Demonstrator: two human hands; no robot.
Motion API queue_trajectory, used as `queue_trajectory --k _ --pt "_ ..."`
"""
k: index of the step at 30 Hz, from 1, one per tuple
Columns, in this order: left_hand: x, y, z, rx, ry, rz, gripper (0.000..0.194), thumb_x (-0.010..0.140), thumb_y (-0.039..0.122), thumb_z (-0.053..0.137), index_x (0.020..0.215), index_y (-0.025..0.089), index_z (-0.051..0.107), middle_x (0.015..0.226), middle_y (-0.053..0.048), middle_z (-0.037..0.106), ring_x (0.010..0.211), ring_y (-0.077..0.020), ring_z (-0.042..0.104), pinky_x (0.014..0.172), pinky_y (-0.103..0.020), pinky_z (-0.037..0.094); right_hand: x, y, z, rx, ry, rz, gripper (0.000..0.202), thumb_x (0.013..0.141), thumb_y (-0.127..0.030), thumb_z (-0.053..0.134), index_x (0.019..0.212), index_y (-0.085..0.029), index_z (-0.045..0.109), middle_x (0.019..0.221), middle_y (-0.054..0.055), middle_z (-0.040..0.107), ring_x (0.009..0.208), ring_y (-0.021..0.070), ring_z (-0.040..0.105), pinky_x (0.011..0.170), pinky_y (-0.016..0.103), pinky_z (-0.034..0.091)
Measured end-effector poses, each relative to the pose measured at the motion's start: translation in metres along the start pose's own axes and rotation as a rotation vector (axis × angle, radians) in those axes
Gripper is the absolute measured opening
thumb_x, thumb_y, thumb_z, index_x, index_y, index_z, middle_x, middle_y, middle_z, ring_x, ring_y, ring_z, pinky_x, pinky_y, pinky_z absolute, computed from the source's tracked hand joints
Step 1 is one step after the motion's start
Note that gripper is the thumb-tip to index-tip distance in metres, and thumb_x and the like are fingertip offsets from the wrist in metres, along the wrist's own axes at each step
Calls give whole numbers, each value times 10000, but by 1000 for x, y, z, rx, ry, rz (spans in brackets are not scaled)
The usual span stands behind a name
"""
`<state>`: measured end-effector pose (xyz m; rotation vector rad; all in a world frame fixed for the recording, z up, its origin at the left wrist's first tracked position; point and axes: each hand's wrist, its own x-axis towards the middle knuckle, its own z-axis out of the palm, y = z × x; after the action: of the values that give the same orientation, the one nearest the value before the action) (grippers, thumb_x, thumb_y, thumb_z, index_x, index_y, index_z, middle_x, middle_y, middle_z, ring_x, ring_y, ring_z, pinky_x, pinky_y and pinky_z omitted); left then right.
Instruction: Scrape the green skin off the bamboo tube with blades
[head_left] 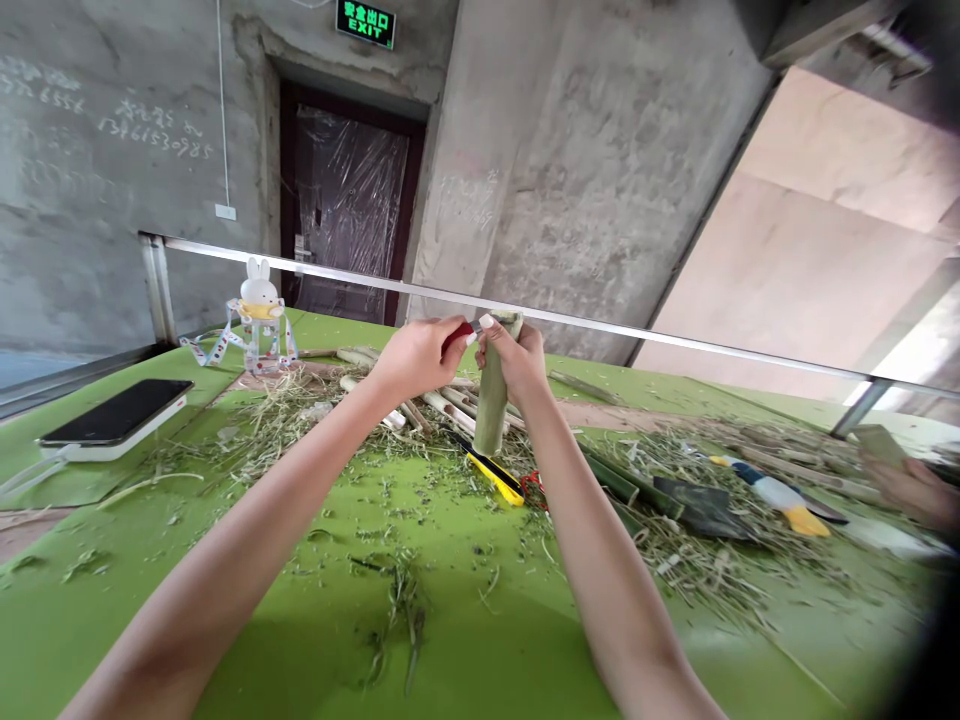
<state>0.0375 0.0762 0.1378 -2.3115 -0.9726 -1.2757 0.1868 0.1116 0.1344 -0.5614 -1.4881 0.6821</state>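
Observation:
My right hand (517, 360) is wrapped around an upright piece of bamboo (491, 410), near its top end. From the left, my left hand (424, 355) pinches a small red object (459, 335) beside the bamboo's upper part. A thin grey edge shows between it and my right thumb; its kind is mostly hidden by my fingers. Below the bamboo lies a yellow and black utility knife (499, 480) on the green table (315, 600). Behind my hands several pale bamboo sticks (450, 405) lie among shavings.
At left are a phone (116, 412) on a white block and a rabbit-topped bottle (261, 320). Shavings (262, 430) litter the table. To the right lie dark green bamboo pieces (622, 480) and a white-and-yellow object (780, 495). Another person's hand (919, 490) holds a flat piece. A metal rail (600, 325) runs behind.

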Motion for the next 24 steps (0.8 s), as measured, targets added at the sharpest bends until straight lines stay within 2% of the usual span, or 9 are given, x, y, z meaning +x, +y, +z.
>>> queue_trajectory --k 3,6,10,12,15,19,24 --pt "2 2 6 -2 21 -44 244 840 252 383 933 149 585 771 -78 633 673 -154 571 613 -282 430 -1 3 5 53 19 57 363 644 -503 659 592 -196 473 473 -31 474 389 82 442 393 246 384" --pt "6 -2 5 -57 72 -133 235 841 243 387 909 139 588 743 -73 631 638 -144 557 590 -273 417 -4 9 14 101 -30 153 375 619 -523 665 642 -197 480 487 -38 486 400 80 450 397 234 397" --pt "13 -13 -21 -191 198 -212 284 878 318 362 853 147 587 648 -39 590 530 -95 481 516 -241 372 -6 18 16 214 -138 199 344 646 -487 659 672 -186 495 524 -42 496 415 74 463 423 232 399" --pt "13 -18 -37 -246 143 -201 302 880 358 367 864 157 592 653 -28 586 495 -76 448 484 -230 348 -6 21 10 244 -181 189 327 640 -456 678 708 -180 517 554 -37 511 441 78 483 452 239 410" --pt "10 -22 -51 -240 -42 -162 291 851 381 425 874 159 612 647 -18 586 495 -69 439 471 -223 329 -5 20 1 306 -226 164 338 624 -414 702 819 -189 542 592 -34 525 474 83 494 482 247 418" --pt "6 -23 -50 -168 -218 -117 283 808 400 484 855 163 632 650 -7 598 529 -77 462 498 -223 335 -5 13 -6 295 -293 155 282 630 -378 695 776 -198 535 611 -23 520 502 85 484 498 252 414" --pt "6 -16 -45 -188 -262 -108 271 811 371 468 862 160 631 645 -1 587 539 -80 457 515 -231 334 -5 7 -6 313 -254 76 247 632 -357 695 754 -194 555 658 -6 551 563 96 515 547 260 436"
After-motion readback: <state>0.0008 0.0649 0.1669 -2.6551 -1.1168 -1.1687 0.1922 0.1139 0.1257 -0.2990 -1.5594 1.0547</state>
